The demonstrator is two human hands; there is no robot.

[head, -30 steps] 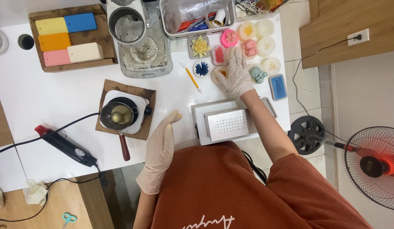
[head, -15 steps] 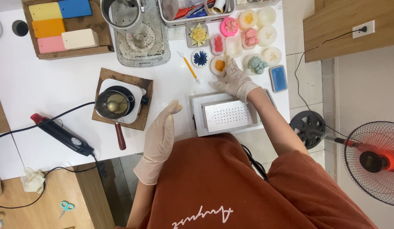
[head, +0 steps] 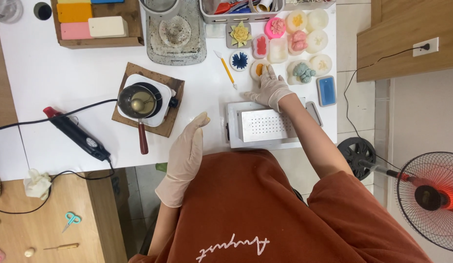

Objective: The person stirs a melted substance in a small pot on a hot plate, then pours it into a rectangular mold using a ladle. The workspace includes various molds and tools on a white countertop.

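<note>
My right hand [head: 271,90], in a pale glove, lies flat with its fingertips touching a small round white mould with an orange piece in it [head: 258,69]. It holds nothing. Just below that hand is a white box with a perforated metal top [head: 265,125]. My left hand [head: 186,155], also gloved, hovers flat and empty over the table's near edge, right of a small pot of melted wax [head: 138,102] on a white heater and wooden board [head: 173,92]. A yellow-handled tool [head: 227,71] lies left of the mould.
Several silicone moulds and cast flowers [head: 299,41] lie at the back right, with a blue rectangular mould [head: 327,90]. A wooden tray of coloured blocks [head: 97,27], a stained metal tray [head: 176,39] and a heat gun [head: 76,133] with cable occupy the left. A fan [head: 428,197] stands on the floor.
My right hand has drawn back slightly towards me, its fingertips still at the round mould. My left hand stays about where it was. The view has shifted a little.
</note>
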